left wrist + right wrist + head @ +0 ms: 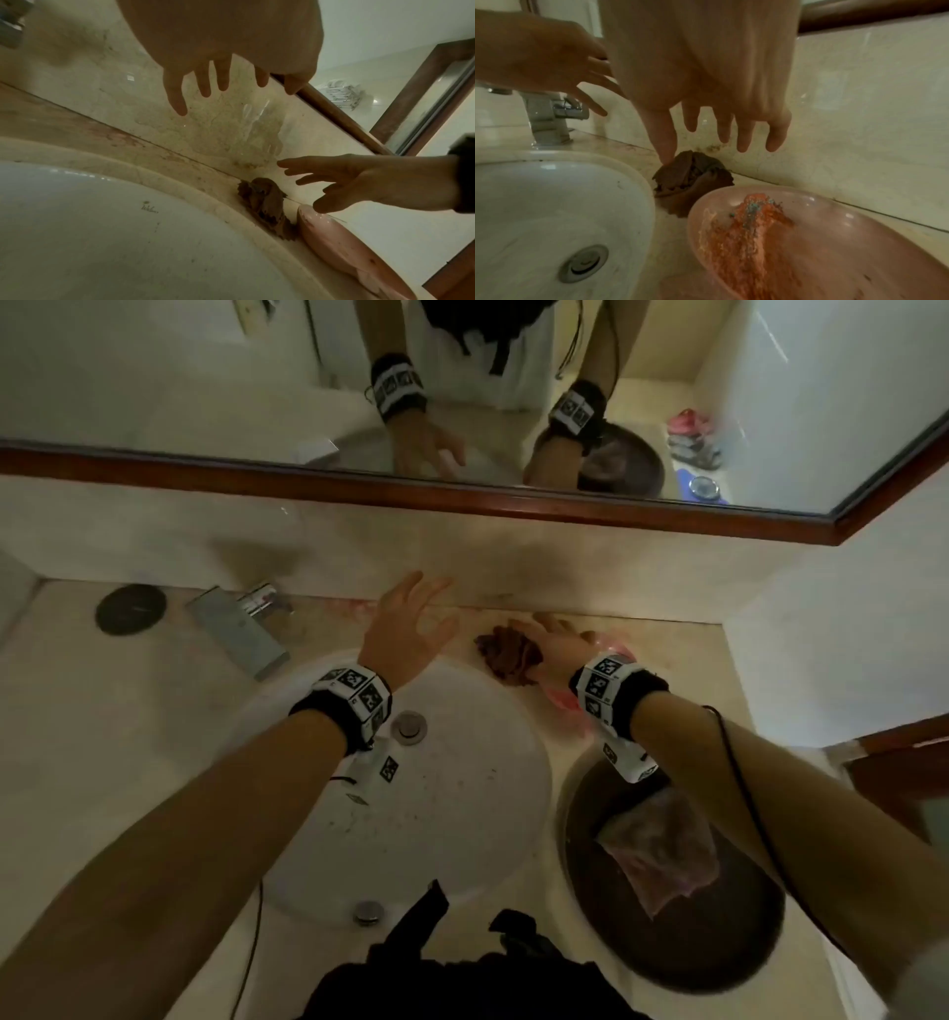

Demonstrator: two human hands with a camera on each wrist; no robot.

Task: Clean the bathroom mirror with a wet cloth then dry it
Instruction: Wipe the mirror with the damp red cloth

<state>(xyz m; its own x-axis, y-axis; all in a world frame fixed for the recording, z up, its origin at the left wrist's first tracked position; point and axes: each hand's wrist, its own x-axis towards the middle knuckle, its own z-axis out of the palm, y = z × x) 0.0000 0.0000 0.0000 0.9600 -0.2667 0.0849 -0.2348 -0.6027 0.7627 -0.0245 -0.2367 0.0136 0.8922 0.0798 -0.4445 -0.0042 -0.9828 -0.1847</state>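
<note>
A crumpled brown cloth [508, 654] [264, 201] [693, 178] lies on the counter against the back wall, between the white sink [462, 814] and a pink dish [834, 243]. My right hand [557, 634] [706, 152] hovers just over it with straight, spread fingers. The thumb tip is at the cloth's top edge; I cannot tell whether it touches. My left hand [416, 618] [205, 91] hangs open and holds nothing above the sink's back rim. The wood-framed mirror [205, 377] runs along the wall above.
A chrome faucet [241, 629] [549, 117] stands left of the sink. The pink dish [565, 701] [347, 247] lies under my right wrist and holds orange residue. A dark brown basin [719, 942] at the front right holds a pinkish cloth [662, 850].
</note>
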